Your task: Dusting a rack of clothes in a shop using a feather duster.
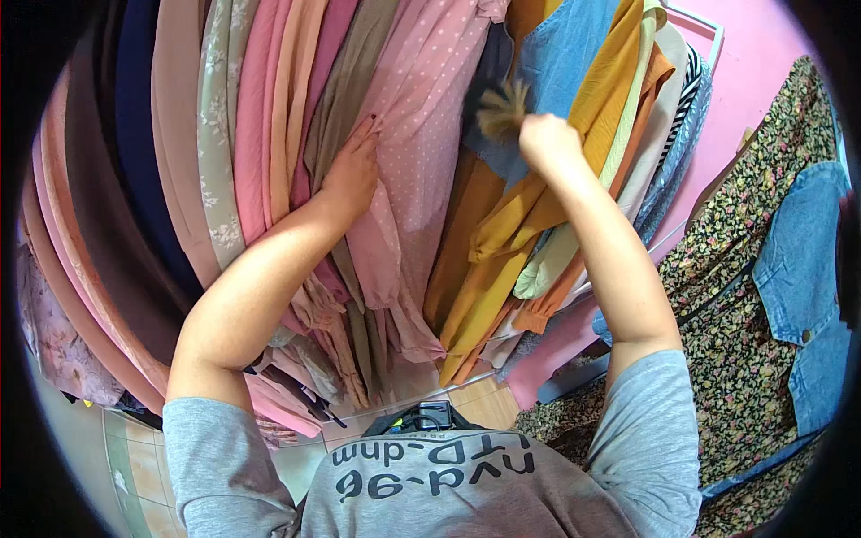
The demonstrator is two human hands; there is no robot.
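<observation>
A row of hanging clothes fills the view in front of me. My left hand (353,165) is at the side of a pink polka-dot garment (430,101), its fingers gripping the fabric where folds spread from the fingertips. In my right hand (551,141) is a brush (503,111) with tan, splayed bristles; the fist hides its handle. The bristles are over a blue denim garment (572,50), near a dark garment (488,74). Beside my right wrist hangs a mustard-yellow garment (609,81) with a long sleeve.
Garments in brown (350,87), navy (144,134) and floral sage green (218,134) hang to the left. On the right are a black floral dress (733,296) with a denim piece (800,269) and a pink wall (753,74). Tiled floor (488,407) shows below.
</observation>
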